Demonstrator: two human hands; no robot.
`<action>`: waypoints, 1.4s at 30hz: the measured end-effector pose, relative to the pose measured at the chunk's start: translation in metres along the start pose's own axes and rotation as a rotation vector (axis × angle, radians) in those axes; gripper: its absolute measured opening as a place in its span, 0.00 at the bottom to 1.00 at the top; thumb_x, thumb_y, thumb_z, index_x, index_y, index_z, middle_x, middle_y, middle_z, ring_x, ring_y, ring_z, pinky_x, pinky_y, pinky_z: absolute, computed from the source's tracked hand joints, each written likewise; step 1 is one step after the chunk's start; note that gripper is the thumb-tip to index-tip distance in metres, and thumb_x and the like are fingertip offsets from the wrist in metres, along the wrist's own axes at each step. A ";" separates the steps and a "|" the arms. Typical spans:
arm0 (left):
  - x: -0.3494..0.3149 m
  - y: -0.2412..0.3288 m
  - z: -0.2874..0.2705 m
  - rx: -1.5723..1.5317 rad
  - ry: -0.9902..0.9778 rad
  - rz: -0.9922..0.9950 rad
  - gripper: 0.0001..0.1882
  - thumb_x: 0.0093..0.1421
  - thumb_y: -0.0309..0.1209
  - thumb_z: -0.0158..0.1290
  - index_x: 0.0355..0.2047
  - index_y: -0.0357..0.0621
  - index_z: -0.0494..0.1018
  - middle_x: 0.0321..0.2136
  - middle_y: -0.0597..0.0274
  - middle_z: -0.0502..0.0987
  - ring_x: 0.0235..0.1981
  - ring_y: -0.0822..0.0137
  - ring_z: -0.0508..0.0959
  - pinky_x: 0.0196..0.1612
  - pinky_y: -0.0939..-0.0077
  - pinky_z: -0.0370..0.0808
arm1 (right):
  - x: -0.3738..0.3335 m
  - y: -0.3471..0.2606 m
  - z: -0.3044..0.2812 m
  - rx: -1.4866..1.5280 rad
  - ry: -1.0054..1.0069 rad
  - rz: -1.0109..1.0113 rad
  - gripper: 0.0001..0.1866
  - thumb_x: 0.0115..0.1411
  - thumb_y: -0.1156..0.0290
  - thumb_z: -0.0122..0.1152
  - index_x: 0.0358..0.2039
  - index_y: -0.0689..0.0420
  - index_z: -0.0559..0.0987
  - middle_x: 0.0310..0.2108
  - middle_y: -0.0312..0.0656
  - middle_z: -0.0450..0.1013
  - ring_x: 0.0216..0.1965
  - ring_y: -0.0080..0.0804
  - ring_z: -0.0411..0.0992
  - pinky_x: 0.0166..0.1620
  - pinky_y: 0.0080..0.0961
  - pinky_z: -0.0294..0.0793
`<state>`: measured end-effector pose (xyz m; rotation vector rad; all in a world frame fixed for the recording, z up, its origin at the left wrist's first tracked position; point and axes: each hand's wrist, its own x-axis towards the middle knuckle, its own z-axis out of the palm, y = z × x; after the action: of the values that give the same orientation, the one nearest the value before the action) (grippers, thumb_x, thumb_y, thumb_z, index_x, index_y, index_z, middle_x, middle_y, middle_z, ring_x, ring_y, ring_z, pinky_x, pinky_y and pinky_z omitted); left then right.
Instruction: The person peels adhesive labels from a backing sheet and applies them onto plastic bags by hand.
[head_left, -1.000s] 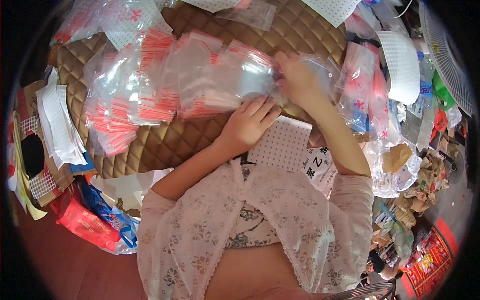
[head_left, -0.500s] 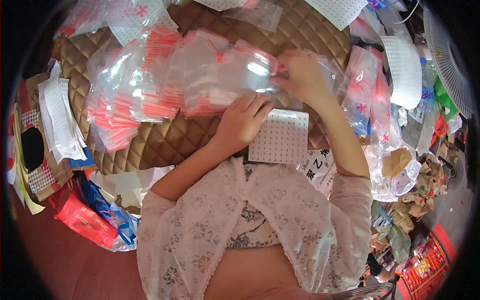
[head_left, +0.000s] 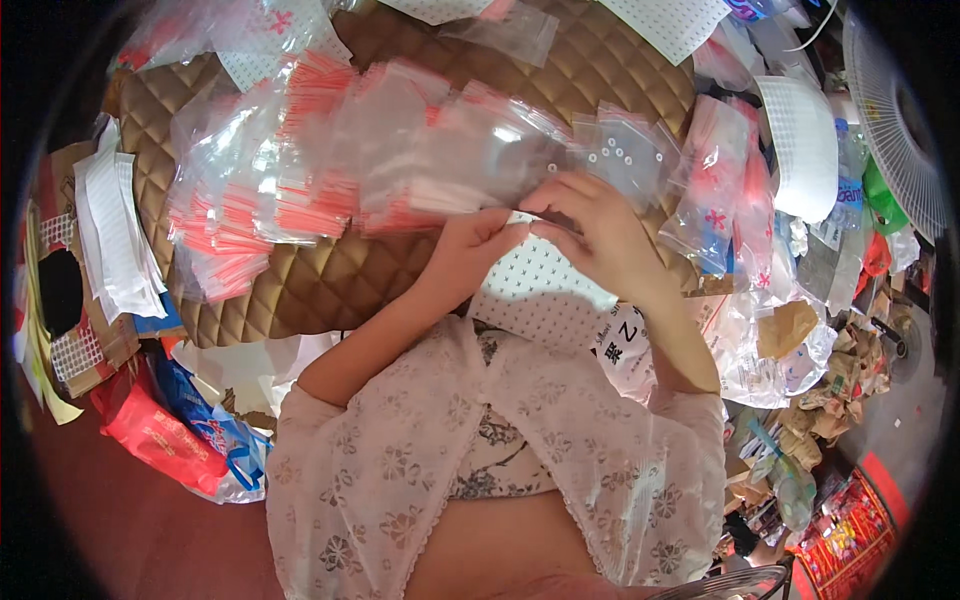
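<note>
A white sheet [head_left: 545,295] covered in rows of small dark marks is tilted up in front of my chest. My left hand [head_left: 475,250] pinches its upper edge between thumb and fingers. At the same edge is my right hand [head_left: 600,235], its fingers curled in, and whether it grips the sheet or something small is hidden. Just beyond both hands, clear zip bags [head_left: 410,140] with red closing strips lie fanned in overlapping rows. Small white rings [head_left: 612,152] show on the clear bags at the right end of the row.
A brown quilted cover [head_left: 350,280] lies under the bags. More red-striped bags [head_left: 715,190] are piled at the right, beside white sheets [head_left: 797,150] and a fan [head_left: 890,110]. Folded papers [head_left: 120,230] stand at the left, above a red bag [head_left: 160,430].
My right hand has come down from the bags to the sheet, uncovering the white rings. My left hand has left the bags and taken the sheet's edge; the sheet is now tilted and bent.
</note>
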<state>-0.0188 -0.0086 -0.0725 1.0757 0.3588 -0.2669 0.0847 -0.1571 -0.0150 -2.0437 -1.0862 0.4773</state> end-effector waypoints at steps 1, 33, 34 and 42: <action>0.000 0.002 -0.001 0.002 -0.003 -0.001 0.13 0.61 0.34 0.48 0.37 0.35 0.73 0.21 0.70 0.72 0.22 0.81 0.67 0.25 0.83 0.66 | -0.004 -0.002 0.004 -0.001 0.004 0.002 0.12 0.47 0.74 0.63 0.35 0.55 0.76 0.31 0.41 0.71 0.35 0.39 0.69 0.38 0.31 0.68; 0.030 -0.009 -0.010 1.342 0.116 0.878 0.05 0.47 0.26 0.51 0.24 0.37 0.70 0.39 0.50 0.73 0.46 0.53 0.71 0.47 0.64 0.70 | 0.052 0.057 0.018 -0.406 -0.012 0.365 0.13 0.47 0.70 0.64 0.32 0.56 0.73 0.30 0.39 0.73 0.32 0.39 0.72 0.35 0.36 0.69; 0.030 -0.010 -0.011 1.351 0.033 0.891 0.05 0.46 0.26 0.50 0.24 0.36 0.70 0.40 0.49 0.72 0.46 0.53 0.71 0.48 0.63 0.70 | 0.052 0.055 0.015 -0.405 -0.014 0.365 0.13 0.47 0.70 0.64 0.32 0.56 0.73 0.30 0.39 0.73 0.32 0.39 0.72 0.35 0.36 0.69; 0.028 -0.007 -0.008 1.337 0.049 0.862 0.07 0.47 0.24 0.54 0.28 0.36 0.71 0.40 0.55 0.74 0.45 0.58 0.72 0.46 0.66 0.71 | 0.058 0.058 0.013 -0.533 -0.088 0.254 0.15 0.42 0.63 0.68 0.30 0.53 0.74 0.27 0.39 0.73 0.37 0.37 0.70 0.40 0.36 0.65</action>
<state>0.0029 -0.0054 -0.0930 2.4258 -0.3552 0.3789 0.1409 -0.1238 -0.0671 -2.6720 -1.0918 0.4378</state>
